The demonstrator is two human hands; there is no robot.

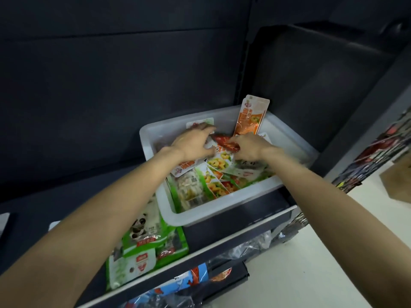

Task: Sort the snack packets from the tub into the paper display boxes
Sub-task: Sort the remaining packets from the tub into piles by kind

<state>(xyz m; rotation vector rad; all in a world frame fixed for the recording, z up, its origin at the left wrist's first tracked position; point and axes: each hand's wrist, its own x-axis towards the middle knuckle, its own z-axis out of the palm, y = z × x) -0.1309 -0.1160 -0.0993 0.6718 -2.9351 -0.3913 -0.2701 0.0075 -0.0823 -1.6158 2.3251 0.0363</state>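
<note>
The brown box is blurred and cut off at right.

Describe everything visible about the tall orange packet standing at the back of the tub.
The orange packet is a long, narrow, glossy pouch, plastic by the look of it, with a pale top band bearing a small red logo and a picture of yellowish food lower down. It stands nearly upright, leaning slightly right, against the back wall of the white tub, its top rising above the rim. Its lower end is hidden behind the right hand; whether the hand touches it is unclear.
</note>
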